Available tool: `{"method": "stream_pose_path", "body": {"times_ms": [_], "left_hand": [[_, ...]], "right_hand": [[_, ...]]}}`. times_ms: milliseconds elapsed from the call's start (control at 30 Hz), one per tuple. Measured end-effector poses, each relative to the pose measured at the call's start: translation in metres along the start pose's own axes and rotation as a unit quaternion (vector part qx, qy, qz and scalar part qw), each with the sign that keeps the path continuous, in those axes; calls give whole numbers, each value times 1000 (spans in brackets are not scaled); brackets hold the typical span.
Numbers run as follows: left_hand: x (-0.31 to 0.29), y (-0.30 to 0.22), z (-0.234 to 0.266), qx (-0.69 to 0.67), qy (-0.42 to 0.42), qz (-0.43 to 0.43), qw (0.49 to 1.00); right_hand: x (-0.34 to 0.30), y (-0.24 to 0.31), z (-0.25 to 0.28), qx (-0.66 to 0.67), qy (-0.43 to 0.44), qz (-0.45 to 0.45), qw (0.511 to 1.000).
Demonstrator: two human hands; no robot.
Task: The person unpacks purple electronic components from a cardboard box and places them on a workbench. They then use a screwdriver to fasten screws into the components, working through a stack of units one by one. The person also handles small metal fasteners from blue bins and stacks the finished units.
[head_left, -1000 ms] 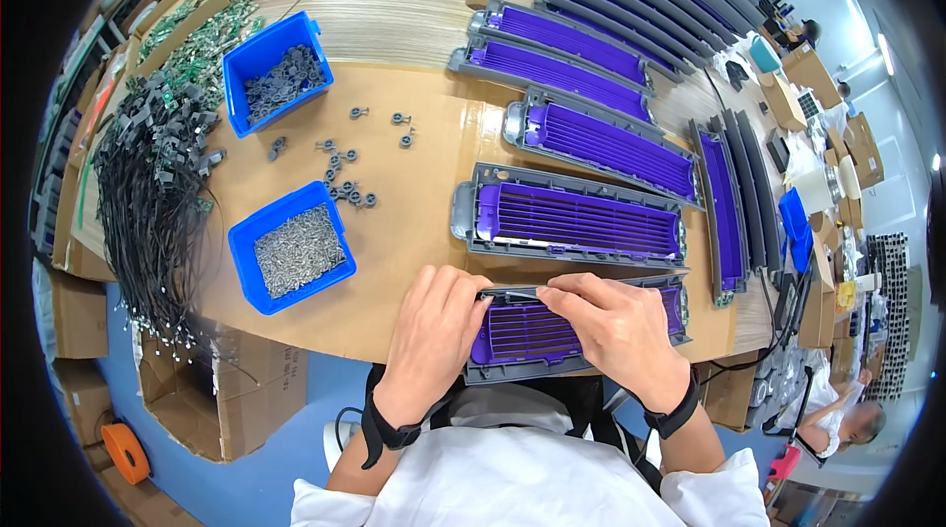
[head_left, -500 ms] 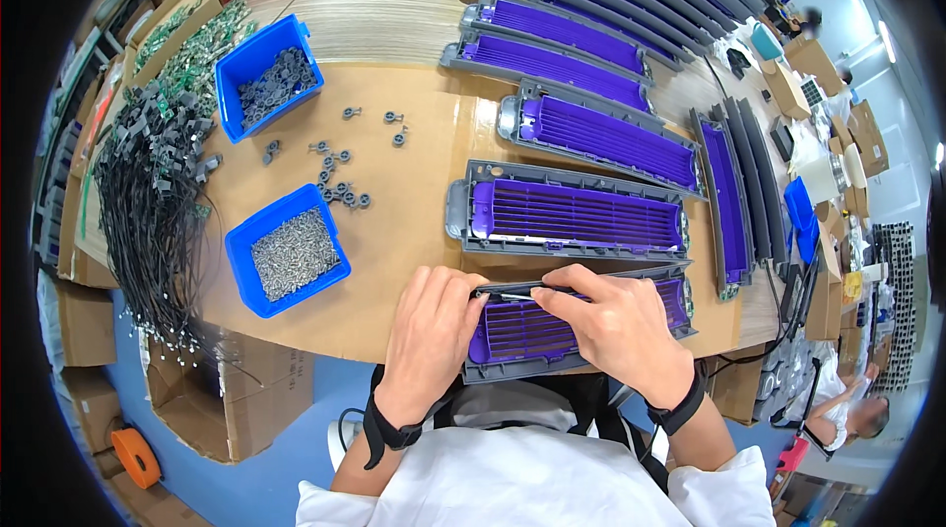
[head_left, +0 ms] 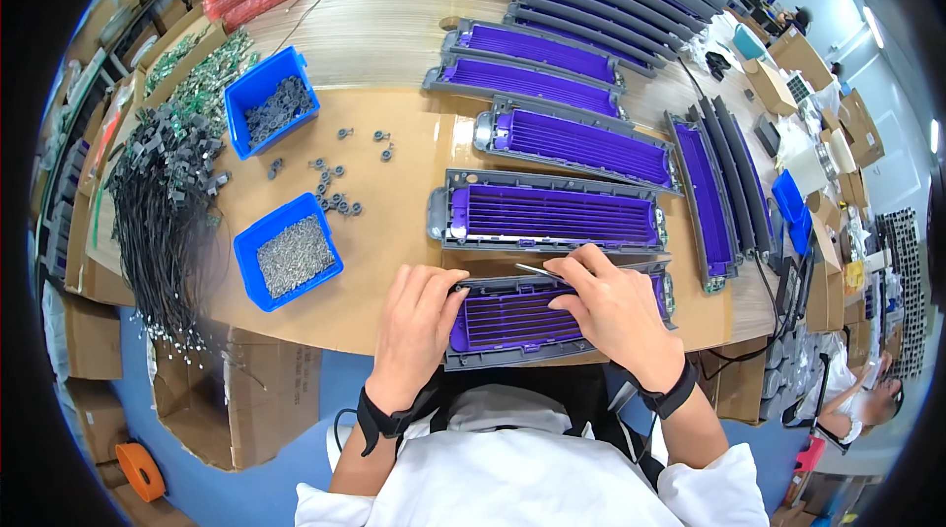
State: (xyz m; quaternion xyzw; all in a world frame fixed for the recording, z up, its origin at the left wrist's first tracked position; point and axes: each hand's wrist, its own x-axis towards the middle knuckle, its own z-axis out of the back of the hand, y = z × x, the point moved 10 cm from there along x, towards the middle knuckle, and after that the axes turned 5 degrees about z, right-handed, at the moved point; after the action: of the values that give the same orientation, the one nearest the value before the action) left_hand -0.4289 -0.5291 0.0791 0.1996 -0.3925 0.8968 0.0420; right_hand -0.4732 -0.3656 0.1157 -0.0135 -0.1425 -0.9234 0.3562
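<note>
In front of me lies a long grey housing with a purple slatted insert [head_left: 512, 318], near the table's front edge. My left hand [head_left: 416, 315] pinches its far left corner between thumb and fingers. My right hand [head_left: 619, 305] is above its right half, fingers closed round a slim silver strip or tool [head_left: 542, 273] whose tip points left; its exact kind is too small to tell. Just beyond lies a similar grey and purple housing [head_left: 557, 215], touched by neither hand.
More grey and purple housings [head_left: 581, 148] lie behind and at right. On the left stand a blue bin of screws [head_left: 251, 266], a blue bin of small grey parts [head_left: 236, 123], loose grey parts [head_left: 335, 202] and a bundle of black cables [head_left: 148, 231].
My hands have moved apart from the housing's far edge: the left to its left corner, the right lifting the slim silver piece. The view has shifted slightly.
</note>
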Motion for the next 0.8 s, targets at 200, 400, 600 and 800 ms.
{"method": "stream_pose_path", "body": {"times_ms": [200, 400, 600, 800], "left_hand": [[-2, 15, 3, -111, 16, 91, 989], [10, -2, 17, -41, -27, 79, 996], [23, -21, -19, 19, 102, 52, 993], [20, -17, -24, 55, 124, 39, 990]], "right_hand": [[-18, -10, 13, 12, -16, 7, 1000], [-47, -81, 93, -1, -131, -116, 985], [-75, -241, 139, -21, -142, -343, 928], [-65, -317, 121, -71, -123, -435, 889]]}}
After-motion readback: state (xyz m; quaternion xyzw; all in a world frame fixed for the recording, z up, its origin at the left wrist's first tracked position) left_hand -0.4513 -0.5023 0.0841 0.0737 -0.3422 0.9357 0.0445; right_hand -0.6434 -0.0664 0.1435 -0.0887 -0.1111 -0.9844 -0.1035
